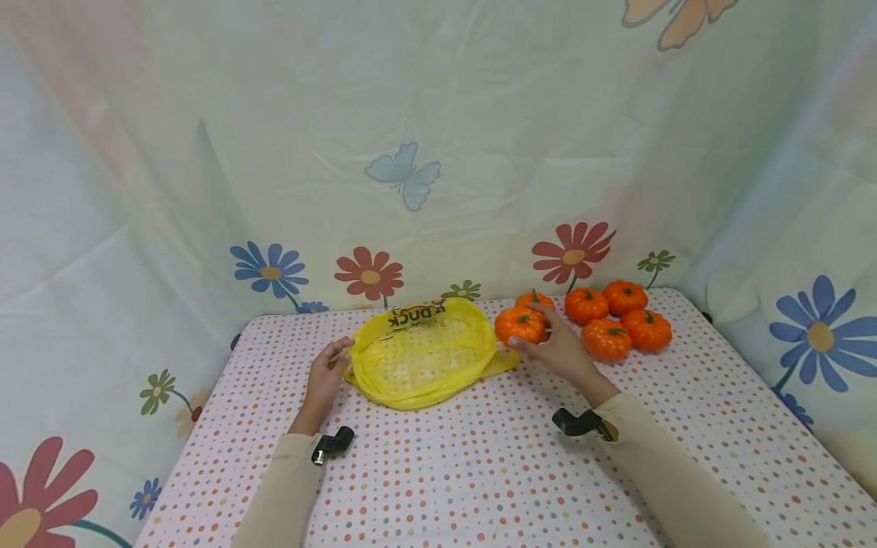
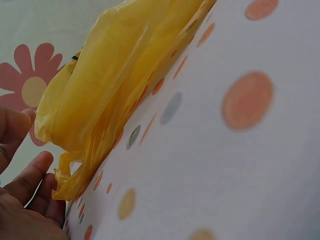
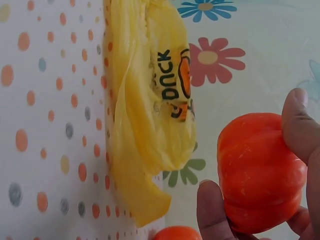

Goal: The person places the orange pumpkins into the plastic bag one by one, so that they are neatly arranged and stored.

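Note:
A yellow plastic bag (image 1: 425, 354) with black print lies crumpled and flat on the polka-dot table (image 1: 479, 472). My left hand (image 1: 339, 354) sits at the bag's left edge, fingers loosely bent. In the left wrist view the left hand (image 2: 32, 142) has thumb and fingers apart, with the bag's edge (image 2: 100, 110) just beside them, not pinched. My right hand (image 1: 526, 329) grips a small orange pumpkin (image 1: 515, 323) just right of the bag. The right wrist view shows the pumpkin (image 3: 260, 170) between thumb and fingers (image 3: 300, 120), with the bag (image 3: 145, 115) to its left.
Several more orange pumpkins (image 1: 606, 339) cluster at the table's back right, one (image 1: 534, 299) right behind the held one. Floral sheeting (image 1: 411, 175) walls in the back and both sides. The table's near half is bare cloth.

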The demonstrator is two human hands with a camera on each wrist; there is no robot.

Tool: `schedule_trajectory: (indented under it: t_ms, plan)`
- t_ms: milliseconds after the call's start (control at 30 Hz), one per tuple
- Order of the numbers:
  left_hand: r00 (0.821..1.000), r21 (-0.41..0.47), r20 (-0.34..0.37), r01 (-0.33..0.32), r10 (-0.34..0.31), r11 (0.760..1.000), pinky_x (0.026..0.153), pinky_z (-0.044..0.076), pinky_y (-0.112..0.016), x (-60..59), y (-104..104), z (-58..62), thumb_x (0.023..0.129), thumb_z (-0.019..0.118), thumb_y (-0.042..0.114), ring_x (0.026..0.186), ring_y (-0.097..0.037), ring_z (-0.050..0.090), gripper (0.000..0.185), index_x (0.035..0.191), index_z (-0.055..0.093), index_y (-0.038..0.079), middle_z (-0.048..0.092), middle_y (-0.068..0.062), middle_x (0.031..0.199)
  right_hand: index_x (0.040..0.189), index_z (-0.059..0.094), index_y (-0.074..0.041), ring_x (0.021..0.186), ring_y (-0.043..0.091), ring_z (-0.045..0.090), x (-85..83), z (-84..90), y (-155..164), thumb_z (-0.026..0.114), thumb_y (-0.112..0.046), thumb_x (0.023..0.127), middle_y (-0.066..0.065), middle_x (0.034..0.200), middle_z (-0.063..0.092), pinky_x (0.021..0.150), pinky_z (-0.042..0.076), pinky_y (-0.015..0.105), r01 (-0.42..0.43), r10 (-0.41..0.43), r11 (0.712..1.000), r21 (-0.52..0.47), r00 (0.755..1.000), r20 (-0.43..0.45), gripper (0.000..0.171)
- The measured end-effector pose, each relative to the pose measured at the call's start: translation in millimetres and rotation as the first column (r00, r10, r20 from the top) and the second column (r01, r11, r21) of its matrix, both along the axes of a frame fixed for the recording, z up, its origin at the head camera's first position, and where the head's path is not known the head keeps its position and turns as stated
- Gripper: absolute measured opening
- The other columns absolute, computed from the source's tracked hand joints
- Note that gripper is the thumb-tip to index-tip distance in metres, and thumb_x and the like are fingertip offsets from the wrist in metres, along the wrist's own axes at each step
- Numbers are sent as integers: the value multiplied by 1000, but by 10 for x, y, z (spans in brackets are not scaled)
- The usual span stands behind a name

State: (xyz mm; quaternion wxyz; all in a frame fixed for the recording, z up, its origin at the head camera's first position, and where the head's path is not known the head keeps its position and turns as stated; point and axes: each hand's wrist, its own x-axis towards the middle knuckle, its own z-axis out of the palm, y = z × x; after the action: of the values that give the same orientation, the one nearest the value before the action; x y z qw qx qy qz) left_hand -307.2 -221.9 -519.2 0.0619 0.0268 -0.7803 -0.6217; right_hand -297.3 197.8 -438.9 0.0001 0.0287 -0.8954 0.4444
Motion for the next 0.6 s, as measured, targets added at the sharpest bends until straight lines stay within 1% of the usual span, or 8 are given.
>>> schedule_trajectory:
  t_ms: [100, 200, 333, 467, 600]
  plan:
    - [1000, -5, 5, -6, 6, 1000, 115, 36, -47, 7, -1, 9, 102, 48, 11, 145, -25, 35, 31, 131, 59, 12, 46, -2, 151, 153, 26, -17, 128, 43, 48, -33, -17, -69, 77, -51, 80, 25, 149, 38, 103, 47, 55, -29, 30, 999, -31, 1000, 10, 95]
    - [1000, -7, 8, -12, 12, 1000, 115, 36, -47, 10, 0, 9, 102, 48, 11, 144, -25, 35, 31, 131, 59, 13, 46, -2, 151, 151, 29, -17, 129, 42, 48, -63, -35, -158, 80, -42, 80, 22, 149, 38, 106, 44, 56, -67, 68, 994, -86, 998, 11, 91]
    - [1000, -10, 8, -13, 13, 1000, 114, 36, -47, 6, 3, 0, 102, 48, 13, 142, -26, 38, 31, 131, 59, 14, 45, -1, 152, 147, 35, -19, 123, 39, 52, -77, -25, -307, 82, -33, 80, 20, 143, 42, 100, 50, 51, -107, 109, 985, -134, 994, 2, 83]
    - [1000, -18, 1, -10, 10, 1000, 114, 36, -47, -4, 2, -14, 103, 48, 13, 142, -25, 39, 31, 131, 59, 15, 45, -1, 151, 146, 38, -20, 120, 38, 53, -102, -18, -466, 84, -29, 78, 20, 140, 43, 94, 54, 47, -135, 136, 980, -144, 991, 2, 82]
    - [1000, -16, -5, -4, 4, 1000, 114, 37, -47, -26, -7, -33, 102, 48, 12, 142, -25, 39, 31, 131, 59, 14, 46, -2, 151, 149, 38, -22, 124, 39, 52, -146, -44, -628, 84, -26, 79, 20, 143, 44, 97, 53, 48, -151, 155, 978, -144, 988, 17, 84]
